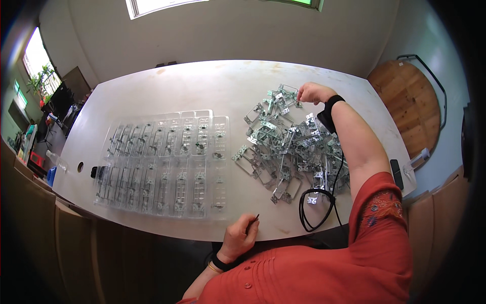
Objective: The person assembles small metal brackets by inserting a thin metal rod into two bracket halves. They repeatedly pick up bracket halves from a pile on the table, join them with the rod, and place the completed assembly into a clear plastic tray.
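My right hand [316, 93] reaches across to the far edge of a heap of silvery metal brackets [288, 144]. Its fingers are pinched at the end of one bracket [289, 88], a thin rectangular frame with small plates. Near the table's front edge, my left hand [239, 238] is closed around a small thin black object [255, 219]; its tip pokes out past the fingers, and the rest is hidden. Left of the heap lie overlapping clear plastic trays [221, 152], with similar metal brackets in two rows of their long compartments.
A looped black cable [300, 212] lies at the heap's near right side. A dark phone-like device [396, 174] and a clear bottle [419, 158] are at the right edge of the white table [212, 81]. A round wooden tabletop [407, 101] leans on the wall.
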